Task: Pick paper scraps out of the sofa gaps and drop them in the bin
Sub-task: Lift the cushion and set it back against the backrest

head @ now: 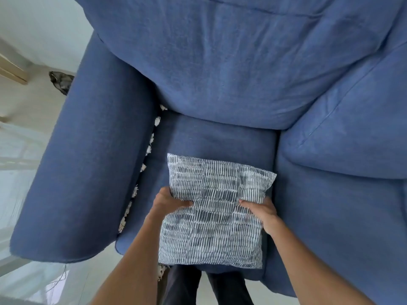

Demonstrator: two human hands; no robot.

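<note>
A blue fabric sofa [220,73] fills the head view. Several white crumpled paper scraps [149,149] sit in a row in the gap between the left armrest [88,161] and the seat cushion [215,139]. A grey-and-white patterned pillow [211,212] lies over the seat's front. My left hand [167,202] grips its left edge and my right hand [263,211] grips its right edge, thumbs on top. Another scrap [161,271] shows below the pillow's lower left corner.
A dark bin bag [61,81] pokes out behind the left armrest, by the wall. A second seat cushion [341,205] and back cushion [352,128] lie to the right. Pale glossy floor [44,278] shows at lower left. My dark trouser legs [207,287] stand at the sofa's front.
</note>
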